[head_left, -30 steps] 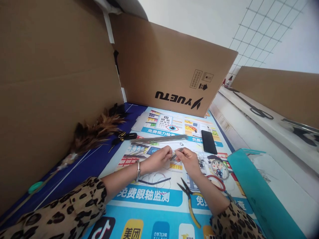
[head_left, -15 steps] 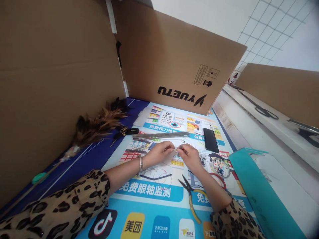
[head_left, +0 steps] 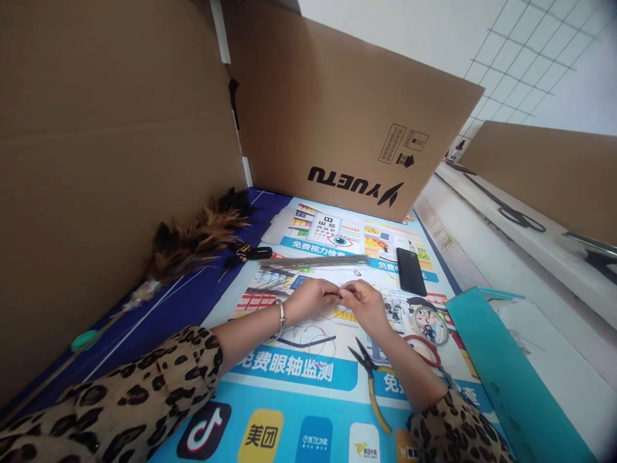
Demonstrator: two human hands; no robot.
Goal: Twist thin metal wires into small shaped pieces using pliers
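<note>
My left hand [head_left: 312, 299] and my right hand [head_left: 365, 305] meet over the printed mat, their fingertips pinched together and touching. Between them is a thin wire, mostly hidden by the fingers; a faint strand curves below. Just beyond the hands lies a bundle of straight thin wires [head_left: 315, 261]. Below my left hand, loose curled wire [head_left: 308, 337] rests on the mat. Long-nose pliers [head_left: 370, 379] with yellow handles lie with jaws parted, nearer me than my right hand.
A black phone [head_left: 411, 271] lies beyond my right hand. Round spools or rings [head_left: 430, 325] sit by my right forearm, near a teal box [head_left: 511, 360]. Keys with a black fob [head_left: 259, 253] and a feather duster [head_left: 197, 238] are at left. Cardboard panels [head_left: 337, 96] stand behind.
My hands have come together, closing the small gap between their fingertips. The left wrist has shifted slightly right. The whole view has moved a little; the tools lie as before.
</note>
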